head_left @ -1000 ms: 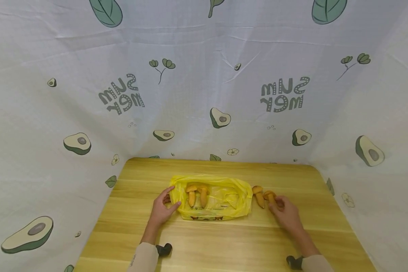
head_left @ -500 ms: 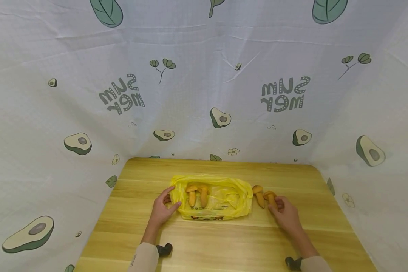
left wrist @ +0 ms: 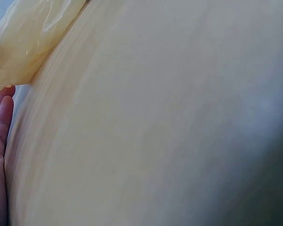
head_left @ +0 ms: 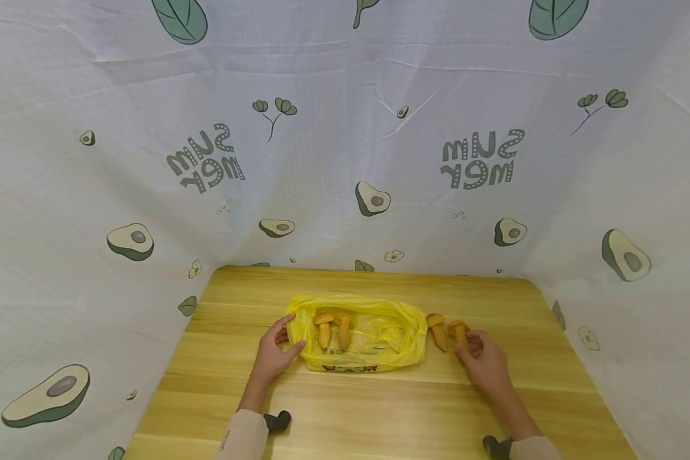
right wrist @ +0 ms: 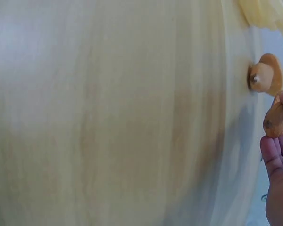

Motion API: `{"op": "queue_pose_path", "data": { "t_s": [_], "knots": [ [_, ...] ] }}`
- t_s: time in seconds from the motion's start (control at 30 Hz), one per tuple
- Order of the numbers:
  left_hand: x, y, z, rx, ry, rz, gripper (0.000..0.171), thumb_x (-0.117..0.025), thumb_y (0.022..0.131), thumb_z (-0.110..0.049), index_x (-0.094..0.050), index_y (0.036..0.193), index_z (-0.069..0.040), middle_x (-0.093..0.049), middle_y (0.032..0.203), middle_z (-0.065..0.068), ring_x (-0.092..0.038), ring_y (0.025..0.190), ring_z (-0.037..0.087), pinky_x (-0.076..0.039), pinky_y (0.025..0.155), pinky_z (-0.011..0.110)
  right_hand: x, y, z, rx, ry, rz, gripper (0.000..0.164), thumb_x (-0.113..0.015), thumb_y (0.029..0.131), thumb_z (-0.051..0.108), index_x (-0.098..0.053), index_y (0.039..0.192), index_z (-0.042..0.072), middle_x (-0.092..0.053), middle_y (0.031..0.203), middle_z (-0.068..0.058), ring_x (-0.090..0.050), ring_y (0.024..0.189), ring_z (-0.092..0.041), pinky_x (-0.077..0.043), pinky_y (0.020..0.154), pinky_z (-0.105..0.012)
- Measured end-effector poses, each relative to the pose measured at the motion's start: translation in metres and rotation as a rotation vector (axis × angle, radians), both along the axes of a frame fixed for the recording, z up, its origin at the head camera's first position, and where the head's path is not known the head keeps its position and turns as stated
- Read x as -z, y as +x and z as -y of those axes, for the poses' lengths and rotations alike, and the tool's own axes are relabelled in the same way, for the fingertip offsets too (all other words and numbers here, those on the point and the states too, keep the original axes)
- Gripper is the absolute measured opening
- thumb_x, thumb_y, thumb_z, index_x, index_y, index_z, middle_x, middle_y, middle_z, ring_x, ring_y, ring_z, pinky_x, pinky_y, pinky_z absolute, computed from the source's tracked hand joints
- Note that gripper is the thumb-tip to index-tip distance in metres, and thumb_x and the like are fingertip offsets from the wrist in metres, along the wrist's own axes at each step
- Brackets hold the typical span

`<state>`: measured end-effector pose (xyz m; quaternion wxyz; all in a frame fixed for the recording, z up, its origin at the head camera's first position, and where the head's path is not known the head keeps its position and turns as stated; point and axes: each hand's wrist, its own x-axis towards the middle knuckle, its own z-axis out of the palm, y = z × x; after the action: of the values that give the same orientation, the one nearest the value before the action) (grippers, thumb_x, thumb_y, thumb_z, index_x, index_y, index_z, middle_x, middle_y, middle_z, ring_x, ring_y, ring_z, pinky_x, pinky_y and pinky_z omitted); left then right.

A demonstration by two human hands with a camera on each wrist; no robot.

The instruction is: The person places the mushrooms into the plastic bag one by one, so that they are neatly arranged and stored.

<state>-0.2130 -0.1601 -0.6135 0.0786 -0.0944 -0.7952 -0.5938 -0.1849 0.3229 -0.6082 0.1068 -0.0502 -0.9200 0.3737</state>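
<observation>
A yellow plastic bag (head_left: 365,367) lies on the table with its mouth spread wide. Two orange-brown mushrooms (head_left: 324,332) rest side by side in its left half, caps toward the far side. My left hand (head_left: 273,358) holds the bag's left end, thumb on the near side and fingers on the far side. Right of the bag, another mushroom (head_left: 437,332) lies on the table. Beside that one, my right hand (head_left: 487,365) pinches a mushroom (head_left: 459,332) by its stem, thumb and fingertips round it. In the right wrist view the held mushroom's stem end (right wrist: 274,123) faces the camera.
The wooden table (head_left: 374,409) has rounded far corners. A white cloth (head_left: 322,191) printed with avocados and leaves hangs behind it and at both sides. Dark devices (head_left: 278,421) sit at both wrists, by the sleeves.
The mushroom in my right hand has shifted slightly rightward and away from me, widening the gap to the one beside it. My left hand and the bag have stayed put.
</observation>
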Motion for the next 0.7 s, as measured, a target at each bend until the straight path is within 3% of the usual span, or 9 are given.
{"op": "queue_pose_path", "data": {
  "t_s": [0.37, 0.6, 0.7],
  "knots": [
    [-0.001, -0.002, 0.001, 0.016, -0.003, 0.006, 0.068, -0.082, 0.086, -0.003, -0.052, 0.147, 0.004, -0.065, 0.128, 0.027, -0.067, 0.107, 0.043, -0.057, 0.094, 0.049, -0.016, 0.002, 0.018, -0.019, -0.066, -0.067, 0.042, -0.075, 0.096, 0.020, -0.061, 0.126, -0.006, -0.069, 0.117, -0.024, -0.066, 0.103, -0.035, -0.053, 0.079, -0.014],
    [0.027, -0.012, 0.004, -0.009, -0.038, 0.001, 0.069, -0.082, 0.087, -0.004, -0.052, 0.149, 0.001, -0.063, 0.131, 0.027, -0.066, 0.107, 0.042, -0.057, 0.094, 0.048, -0.021, -0.001, 0.029, -0.008, -0.063, -0.061, 0.043, -0.076, 0.095, 0.023, -0.062, 0.127, -0.003, -0.070, 0.117, -0.021, -0.065, 0.103, -0.029, -0.052, 0.078, -0.011],
    [0.033, -0.015, 0.006, -0.010, -0.025, -0.007, 0.069, -0.084, 0.085, -0.006, -0.055, 0.148, -0.005, -0.065, 0.130, 0.023, -0.067, 0.106, 0.039, -0.058, 0.093, 0.043, -0.023, -0.004, 0.032, -0.023, -0.057, -0.078, 0.044, -0.076, 0.096, 0.025, -0.062, 0.127, -0.003, -0.070, 0.117, -0.021, -0.066, 0.103, -0.031, -0.051, 0.078, -0.011]
  ]
}}
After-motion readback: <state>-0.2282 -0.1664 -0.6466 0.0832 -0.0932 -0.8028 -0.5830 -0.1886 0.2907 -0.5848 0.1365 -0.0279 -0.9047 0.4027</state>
